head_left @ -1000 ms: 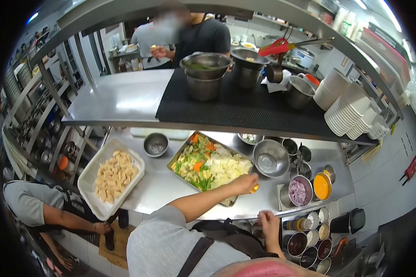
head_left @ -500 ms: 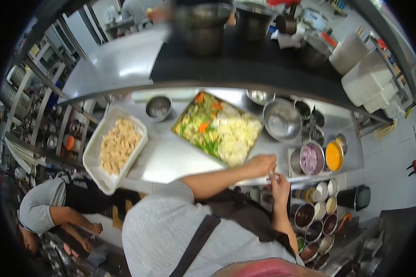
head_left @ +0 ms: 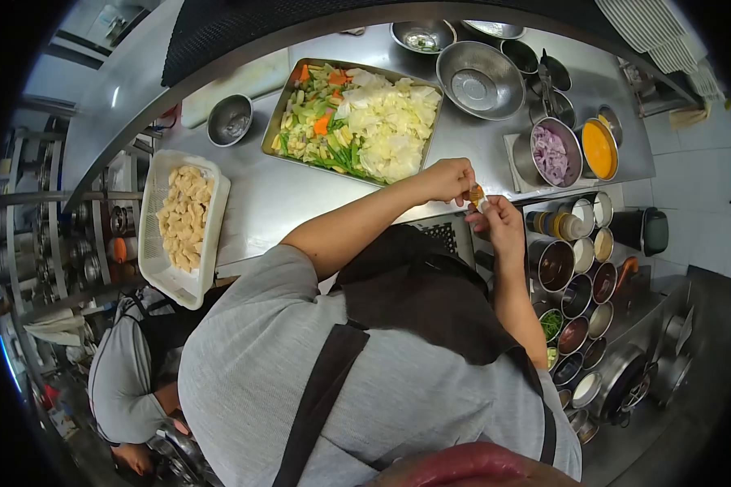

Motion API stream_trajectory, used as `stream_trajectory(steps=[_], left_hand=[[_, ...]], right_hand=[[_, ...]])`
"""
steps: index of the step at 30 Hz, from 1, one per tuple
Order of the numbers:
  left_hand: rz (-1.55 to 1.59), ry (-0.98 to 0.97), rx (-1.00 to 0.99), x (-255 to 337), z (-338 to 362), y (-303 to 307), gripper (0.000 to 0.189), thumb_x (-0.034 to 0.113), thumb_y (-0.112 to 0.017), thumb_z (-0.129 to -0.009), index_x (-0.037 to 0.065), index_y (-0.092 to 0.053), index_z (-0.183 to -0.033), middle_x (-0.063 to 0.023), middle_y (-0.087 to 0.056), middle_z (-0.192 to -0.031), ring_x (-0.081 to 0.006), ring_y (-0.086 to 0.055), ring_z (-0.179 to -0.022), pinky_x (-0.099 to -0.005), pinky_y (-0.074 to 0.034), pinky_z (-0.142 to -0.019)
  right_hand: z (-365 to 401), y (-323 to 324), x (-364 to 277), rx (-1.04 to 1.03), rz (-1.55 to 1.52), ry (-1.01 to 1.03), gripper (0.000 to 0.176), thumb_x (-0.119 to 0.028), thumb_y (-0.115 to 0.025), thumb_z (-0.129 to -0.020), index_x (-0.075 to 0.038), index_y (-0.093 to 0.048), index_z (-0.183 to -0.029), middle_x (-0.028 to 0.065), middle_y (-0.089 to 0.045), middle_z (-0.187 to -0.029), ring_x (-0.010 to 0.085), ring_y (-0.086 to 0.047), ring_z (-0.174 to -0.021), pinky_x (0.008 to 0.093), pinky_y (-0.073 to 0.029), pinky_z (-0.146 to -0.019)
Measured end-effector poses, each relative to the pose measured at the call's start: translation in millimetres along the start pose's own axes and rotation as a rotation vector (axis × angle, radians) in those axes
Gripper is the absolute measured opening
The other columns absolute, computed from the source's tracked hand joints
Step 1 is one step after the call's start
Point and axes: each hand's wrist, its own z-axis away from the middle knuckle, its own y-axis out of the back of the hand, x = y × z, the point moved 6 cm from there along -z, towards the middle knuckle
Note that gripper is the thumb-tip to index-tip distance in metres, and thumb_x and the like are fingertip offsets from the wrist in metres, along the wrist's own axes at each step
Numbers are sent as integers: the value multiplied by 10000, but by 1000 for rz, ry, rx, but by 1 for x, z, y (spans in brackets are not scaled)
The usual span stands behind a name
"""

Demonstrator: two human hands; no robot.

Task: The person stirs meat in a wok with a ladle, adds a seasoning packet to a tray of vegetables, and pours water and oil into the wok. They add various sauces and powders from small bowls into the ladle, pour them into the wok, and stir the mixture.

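Note:
My left hand and my right hand meet just in front of the counter's near edge. Between their fingertips is a small amber-and-white item, too small to name. The left fingers pinch its amber end, and the right fingers close on the pale end. Beyond the hands lies a rectangular metal tray of chopped vegetables. It holds pale cabbage on the right and mixed green pieces with orange slices on the left.
A white plastic basket holds pale chunks at the counter's left. A small bowl and a perforated metal bowl flank the tray. Pots of sliced purple onion and orange liquid stand right. A person bends low at left.
My view has shifted, so the counter shows higher up. The hands still hold the small item, now with more of it showing. The other person at left has bent lower.

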Motion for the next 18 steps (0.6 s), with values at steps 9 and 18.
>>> stream_trajectory(steps=[9, 18], left_hand=[[-57, 88, -7, 34, 12, 6, 352, 276, -648, -857, 28, -524, -1073, -97, -660, -856, -123, -621, -670, -242, -458, -523], [93, 68, -105, 36, 9, -23, 328, 99, -639, -838, 15, -541, -1139, -61, -655, -910, -90, -573, -752, -224, -446, -595]], right_hand=[[9, 9, -19, 258, -2, 49, 149, -80, -528, -897, 45, -587, -950, 81, -631, -824, 126, -606, -696, 242, -508, -587], [33, 18, -8, 310, -309, 61, 141, -86, -555, -884, 44, -594, -922, 35, -588, -763, 98, -564, -652, 236, -497, -576]])
